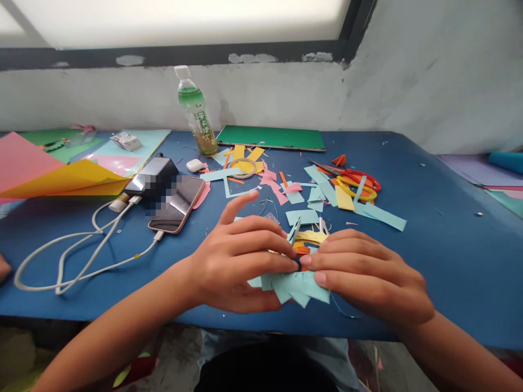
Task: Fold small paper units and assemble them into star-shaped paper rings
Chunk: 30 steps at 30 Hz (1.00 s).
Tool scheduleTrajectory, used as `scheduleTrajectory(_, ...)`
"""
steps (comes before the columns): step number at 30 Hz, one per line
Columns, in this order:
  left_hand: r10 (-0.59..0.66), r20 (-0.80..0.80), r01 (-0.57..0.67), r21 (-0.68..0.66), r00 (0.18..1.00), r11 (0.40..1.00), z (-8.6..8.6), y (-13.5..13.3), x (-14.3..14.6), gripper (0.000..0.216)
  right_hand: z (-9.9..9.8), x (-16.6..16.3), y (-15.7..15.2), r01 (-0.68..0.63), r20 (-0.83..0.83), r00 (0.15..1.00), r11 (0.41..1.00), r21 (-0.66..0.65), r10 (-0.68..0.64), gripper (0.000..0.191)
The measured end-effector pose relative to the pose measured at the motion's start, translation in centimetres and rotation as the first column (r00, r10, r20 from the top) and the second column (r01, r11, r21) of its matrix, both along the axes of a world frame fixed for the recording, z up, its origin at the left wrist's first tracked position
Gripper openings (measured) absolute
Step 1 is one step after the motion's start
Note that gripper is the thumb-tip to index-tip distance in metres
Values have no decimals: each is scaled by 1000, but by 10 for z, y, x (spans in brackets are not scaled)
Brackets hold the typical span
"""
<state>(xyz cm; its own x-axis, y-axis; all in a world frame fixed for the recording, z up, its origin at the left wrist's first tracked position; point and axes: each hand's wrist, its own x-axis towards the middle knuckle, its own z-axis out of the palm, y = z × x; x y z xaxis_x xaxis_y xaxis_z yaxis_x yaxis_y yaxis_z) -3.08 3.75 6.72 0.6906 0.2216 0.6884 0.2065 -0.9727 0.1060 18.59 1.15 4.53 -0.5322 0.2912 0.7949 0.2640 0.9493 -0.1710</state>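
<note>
Both hands meet low over the front of the table, around a paper ring of overlapping light blue paper strips (302, 287). My left hand (241, 264) grips its left side, index finger raised and the thumb underneath. The fingertips of my right hand (376, 275) press on its right side, beside the left fingertips. A yellow paper band (308, 237) shows at the far side of the ring. A pale blue clip (293, 231) and a white clip (323, 226) stand up there. My fingers hide part of the ring.
Behind lie paper scraps (322, 185), a tape roll (242, 167) and red-yellow scissors (355, 182). A drink bottle (198, 114) stands near a green board (272, 137). To the left are a phone (177, 206), a black charger (151, 174), white cables (98, 267) and coloured sheets (32, 163).
</note>
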Motion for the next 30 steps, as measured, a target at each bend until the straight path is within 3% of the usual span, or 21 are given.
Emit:
scheduleTrajectory(4, -80, -21, 80, -16, 997, 997, 3, 1, 0, 5, 2, 0, 0, -34, 14, 999, 999, -20, 34, 15)
scheduleTrajectory(12, -114, -38, 112, -49, 993, 993, 8, 0, -1, 19, 4, -2, 1, -70, -15, 998, 996, -58, 69, 16)
scheduleTrajectory(18, -93, -33, 93, -24, 995, 995, 6, -2, -2, 14, -3, -11, 1, -111, -172, 981, 987, -113, 90, 13)
scheduleTrajectory(21, -33, 29, 35, -83, 999, 996, 4, -5, 2, 6, -6, -16, 2, -104, -222, 973, 975, -194, 59, 10)
scheduleTrajectory(24, 72, 139, -41, -212, 988, 976, -1, -7, 6, 4, -6, -18, 2, -39, -214, 976, 927, -373, -44, 10)
scheduleTrajectory(27, 167, 197, -93, -338, 966, 936, -9, -7, 7, 5, -4, -18, 2, -5, -171, 980, 834, -552, -107, 13)
scheduleTrajectory(30, 213, 241, -110, -379, 947, 919, -16, -4, 6, 26, -3, -18, 2, 12, -143, 981, 769, -639, -134, 23)
